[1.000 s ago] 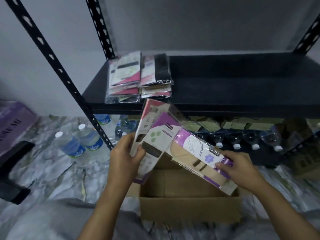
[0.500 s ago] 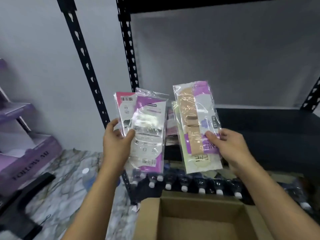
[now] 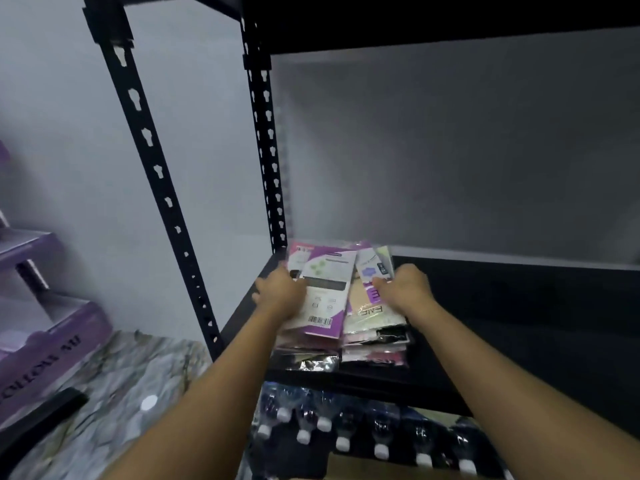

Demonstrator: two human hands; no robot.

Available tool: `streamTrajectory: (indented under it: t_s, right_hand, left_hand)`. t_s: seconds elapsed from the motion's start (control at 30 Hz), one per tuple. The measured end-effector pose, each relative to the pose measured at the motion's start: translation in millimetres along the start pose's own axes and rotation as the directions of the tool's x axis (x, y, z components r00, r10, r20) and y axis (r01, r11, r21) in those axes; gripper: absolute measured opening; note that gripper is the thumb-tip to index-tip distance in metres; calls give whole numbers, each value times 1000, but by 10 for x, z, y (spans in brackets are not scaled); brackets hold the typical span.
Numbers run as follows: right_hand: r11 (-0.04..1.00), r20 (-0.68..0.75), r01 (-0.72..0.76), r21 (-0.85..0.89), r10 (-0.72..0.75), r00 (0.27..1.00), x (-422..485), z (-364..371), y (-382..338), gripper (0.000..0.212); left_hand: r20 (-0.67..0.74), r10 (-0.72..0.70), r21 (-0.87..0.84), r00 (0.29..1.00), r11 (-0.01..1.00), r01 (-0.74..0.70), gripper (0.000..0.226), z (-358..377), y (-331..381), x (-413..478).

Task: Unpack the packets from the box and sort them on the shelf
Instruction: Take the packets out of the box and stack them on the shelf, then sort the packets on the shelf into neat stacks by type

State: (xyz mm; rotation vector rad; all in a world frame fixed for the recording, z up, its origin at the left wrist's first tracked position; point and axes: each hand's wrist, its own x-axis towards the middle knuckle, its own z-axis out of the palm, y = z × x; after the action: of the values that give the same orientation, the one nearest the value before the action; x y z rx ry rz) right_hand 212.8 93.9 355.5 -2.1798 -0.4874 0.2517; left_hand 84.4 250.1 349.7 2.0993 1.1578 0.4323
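Observation:
Two piles of plastic packets lie side by side at the left end of the black shelf. My left hand holds a purple and white packet, with a pink one under it, down on the left pile. My right hand grips a beige and purple packet on top of the right pile. Only a strip of the cardboard box shows at the bottom edge.
Black perforated uprights frame the shelf's left side, and another shelf board spans overhead. Several capped water bottles lie under the shelf. A purple display box and a black object sit on the marble floor at left.
Both hands have moved forward and down from in front of me, bringing their packets onto the two piles on the shelf. My view has tilted up, leaving the box almost out of sight.

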Motion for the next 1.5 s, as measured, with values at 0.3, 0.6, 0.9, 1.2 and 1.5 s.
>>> streamTrajectory:
  t_s: [0.3, 0.6, 0.9, 1.2, 1.5]
  right_hand:
    - [987, -21, 15, -161, -18, 1000, 86, 17, 180, 48]
    - [970, -20, 166, -176, -172, 985, -514, -176, 211, 42]
    - [970, -41, 188, -156, -197, 980, -854, -188, 325, 40]
    - [979, -91, 191, -77, -197, 976, -877, -184, 335, 22]
    - [993, -221, 56, 107, -31, 975, -734, -196, 387, 39]
  left_hand:
    - [-24, 21, 79, 1000, 997, -19, 58, 109, -121, 74]
    - [-83, 192, 36, 978, 981, -189, 52, 19, -210, -442]
    - [-20, 421, 129, 907, 901, -415, 50, 99, -400, -943]
    - [34, 442, 199, 896, 876, -439, 70, 91, -479, -963]
    - [-19, 482, 187, 876, 862, -471, 48, 30, -530, -958]
